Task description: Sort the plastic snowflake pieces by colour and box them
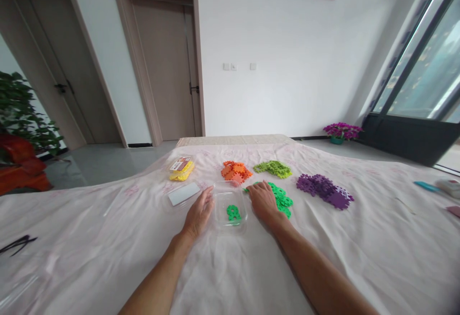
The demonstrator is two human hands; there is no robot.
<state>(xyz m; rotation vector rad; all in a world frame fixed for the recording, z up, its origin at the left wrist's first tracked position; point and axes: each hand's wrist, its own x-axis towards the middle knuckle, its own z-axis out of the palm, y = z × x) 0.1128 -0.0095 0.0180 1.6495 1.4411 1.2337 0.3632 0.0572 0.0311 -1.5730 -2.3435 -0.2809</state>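
Note:
A clear plastic box (218, 224) stands open on the cloth in front of me, with a few green interlocking plastic discs (233, 213) lying in it. My left hand (200, 212) rests against the box's left wall, its fingers stretched out and touching from one side only. To the right of the box, my right hand (263, 200) reaches over a pile of green discs (283, 202). Its fingers are bent down and closed, and a bit of green disc pokes out at the fingertips; the hand hides part of the pile.
Behind the box lie orange pieces (235, 171) and lime-green pieces (273, 168), with purple pieces (325, 191) farther right. A labelled box of yellow pieces (181, 169) and a clear lid with a white label (184, 194) are at left. Black-framed glasses (17, 244) lie far left.

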